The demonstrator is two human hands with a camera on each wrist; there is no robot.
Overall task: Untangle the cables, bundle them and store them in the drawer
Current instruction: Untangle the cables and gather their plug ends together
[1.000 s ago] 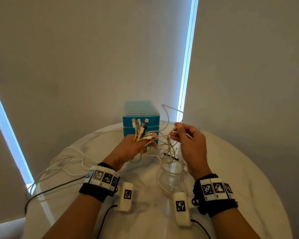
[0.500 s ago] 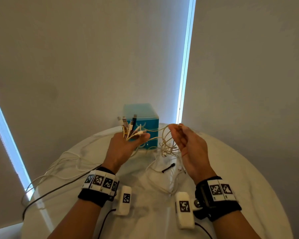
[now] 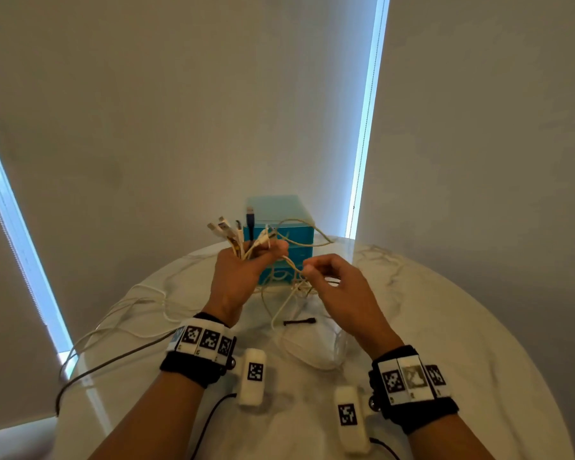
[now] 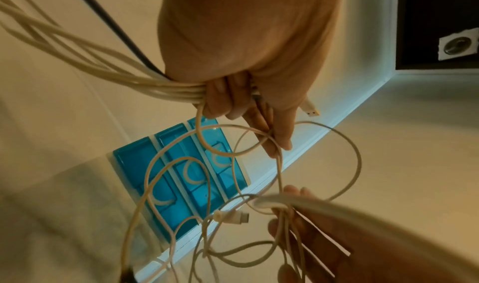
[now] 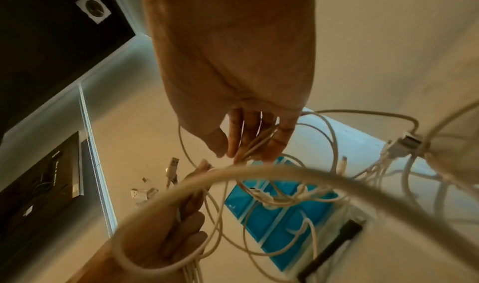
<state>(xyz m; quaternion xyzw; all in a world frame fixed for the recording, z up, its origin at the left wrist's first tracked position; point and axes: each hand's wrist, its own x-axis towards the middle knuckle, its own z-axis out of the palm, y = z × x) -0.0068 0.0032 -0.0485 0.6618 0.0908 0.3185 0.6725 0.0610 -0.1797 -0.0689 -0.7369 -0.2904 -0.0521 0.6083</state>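
Observation:
My left hand (image 3: 243,270) is raised above the table and grips a bunch of cream cables (image 3: 239,240), their plugs sticking up, one plug dark blue (image 3: 250,218). The left wrist view shows its fingers (image 4: 228,101) curled round the strands (image 4: 166,90). My right hand (image 3: 326,273) pinches a few cable strands (image 3: 292,265) just right of the left hand; its fingers (image 5: 249,142) close on thin cords (image 5: 256,144). Tangled loops (image 3: 289,293) hang from both hands to the table. Behind the hands stands the blue drawer unit (image 3: 289,237), its drawers closed.
The round white marble table (image 3: 445,327) holds more cream cables (image 3: 130,310) and a grey cable (image 3: 107,363) trailing off its left edge. A small black tie (image 3: 299,322) lies near the middle. Window blinds stand behind the table.
Both hands have come closer together. The left hand lifted its bunch of plugs slightly; the right hand moved left and down and now pinches strands near the left thumb.

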